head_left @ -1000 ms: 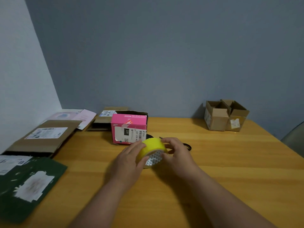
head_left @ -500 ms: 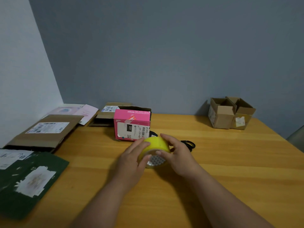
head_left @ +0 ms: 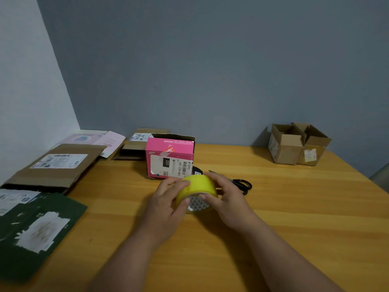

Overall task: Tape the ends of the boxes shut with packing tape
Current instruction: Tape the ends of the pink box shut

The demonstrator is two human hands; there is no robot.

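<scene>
A yellow roll of packing tape (head_left: 200,185) is held just above the wooden table (head_left: 294,218), between both hands. My left hand (head_left: 166,203) grips its left side, fingers over the top and thumb at the core. My right hand (head_left: 226,197) grips the right side, thumb on the lower rim. Just behind the roll stands a pink box (head_left: 169,158) with a shipping label, its top open. Two small brown cardboard boxes (head_left: 299,144) with open flaps stand at the back right.
Black scissors (head_left: 242,183) lie on the table behind my right hand. Flattened cardboard (head_left: 56,163), a dark green mailer (head_left: 35,230) and pink packaging (head_left: 94,139) cover the left side. Another flat carton (head_left: 139,144) lies behind the pink box. Walls close off the back and left.
Both hands and the tape roll stay almost in place, with the fingers shifting slightly on the roll. The view has drifted a little, moving the scene rightward.
</scene>
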